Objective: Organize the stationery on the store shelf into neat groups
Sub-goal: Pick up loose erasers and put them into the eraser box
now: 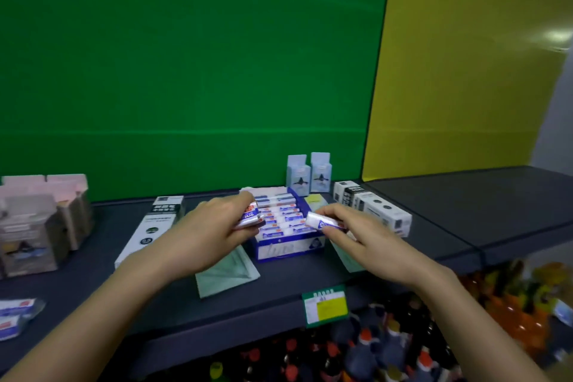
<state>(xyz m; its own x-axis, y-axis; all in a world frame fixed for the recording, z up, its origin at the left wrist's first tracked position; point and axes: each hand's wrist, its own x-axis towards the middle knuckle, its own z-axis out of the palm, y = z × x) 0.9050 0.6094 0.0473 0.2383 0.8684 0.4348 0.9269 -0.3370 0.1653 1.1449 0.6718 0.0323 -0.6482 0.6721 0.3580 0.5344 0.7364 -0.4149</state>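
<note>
Two erasers are in hand: left hand (214, 226) grips a small stack (249, 216), right hand (356, 232) pinches one eraser (322, 222), both over the blue display box (288, 246) between them. Likely next: slotting them into its rows.

The picture's left edge is cutting off the eraser packet (17, 315) by the shelf (93, 304)'s front edge, blur is smearing the price tag (325, 307)'s print, and the left hand (210, 232) is half-hiding its erasers (249, 217).

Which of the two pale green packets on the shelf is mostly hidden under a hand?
The green packet right of the blue eraser box, mostly covered by the right hand. The other packet, front-left of the box, shows largely uncovered.
</note>
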